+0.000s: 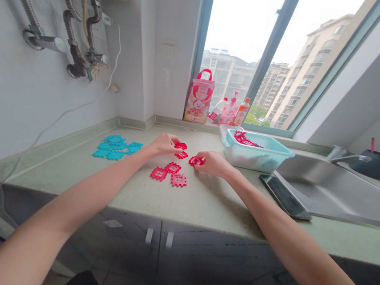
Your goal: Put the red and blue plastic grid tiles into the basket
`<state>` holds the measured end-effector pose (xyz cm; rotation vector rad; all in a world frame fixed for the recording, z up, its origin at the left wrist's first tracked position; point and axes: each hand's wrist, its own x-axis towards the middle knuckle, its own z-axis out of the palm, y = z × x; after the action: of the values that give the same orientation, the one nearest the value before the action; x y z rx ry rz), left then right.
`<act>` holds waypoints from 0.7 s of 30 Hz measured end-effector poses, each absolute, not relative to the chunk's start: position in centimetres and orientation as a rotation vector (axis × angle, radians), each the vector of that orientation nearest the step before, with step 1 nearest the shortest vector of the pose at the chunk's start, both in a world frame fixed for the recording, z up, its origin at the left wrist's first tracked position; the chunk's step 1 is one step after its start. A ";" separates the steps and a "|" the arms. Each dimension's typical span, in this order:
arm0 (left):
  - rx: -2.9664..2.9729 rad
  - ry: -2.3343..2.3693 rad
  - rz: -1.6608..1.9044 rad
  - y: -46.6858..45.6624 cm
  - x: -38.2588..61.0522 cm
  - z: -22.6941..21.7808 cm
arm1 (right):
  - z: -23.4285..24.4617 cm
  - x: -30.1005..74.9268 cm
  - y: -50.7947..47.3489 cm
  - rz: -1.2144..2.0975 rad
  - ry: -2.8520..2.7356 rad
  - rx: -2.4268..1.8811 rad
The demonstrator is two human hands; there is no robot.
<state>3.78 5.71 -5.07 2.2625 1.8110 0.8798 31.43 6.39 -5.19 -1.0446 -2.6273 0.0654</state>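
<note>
Turquoise plastic lattice tiles (114, 148) lie left of your left hand (163, 145), whose fingers (175, 141), pressed together, touch a red plastic lattice tile (180, 145). Further red lattice tiles (172, 167) rest between your hands on the green countertop (204, 202). Your right hand (212, 163) pinches another red tile (196, 161) between its fingertips.

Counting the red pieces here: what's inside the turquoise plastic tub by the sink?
The turquoise plastic tub holds red interlocking plastic pieces, heaped toward its far side. Its near wall hides the bottom, so their number cannot be seen.
</note>
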 end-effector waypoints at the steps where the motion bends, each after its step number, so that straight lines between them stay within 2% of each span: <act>1: 2.269 1.794 0.846 5.6 4.3 -5.3 | -5.2 31.6 6.5 0.054 -2.627 -1.059; 6: 2.340 1.727 0.664 5.5 5.2 -5.7 | -4.4 32.0 6.3 -0.042 -2.465 -1.043; 9: 2.316 1.719 0.628 5.3 5.1 -5.4 | -3.5 31.6 4.9 0.033 -2.317 -0.798; 14: 2.337 1.621 0.589 5.1 4.8 -4.8 | -3.4 30.5 2.1 0.280 -2.542 -0.273; 21: 2.314 1.648 0.528 5.4 3.9 -4.9 | -4.6 29.5 1.4 0.415 -2.779 -0.129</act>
<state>3.88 5.43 -4.91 2.3139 1.6475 0.5280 29.53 1.35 -4.59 -0.1293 -2.7793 0.4148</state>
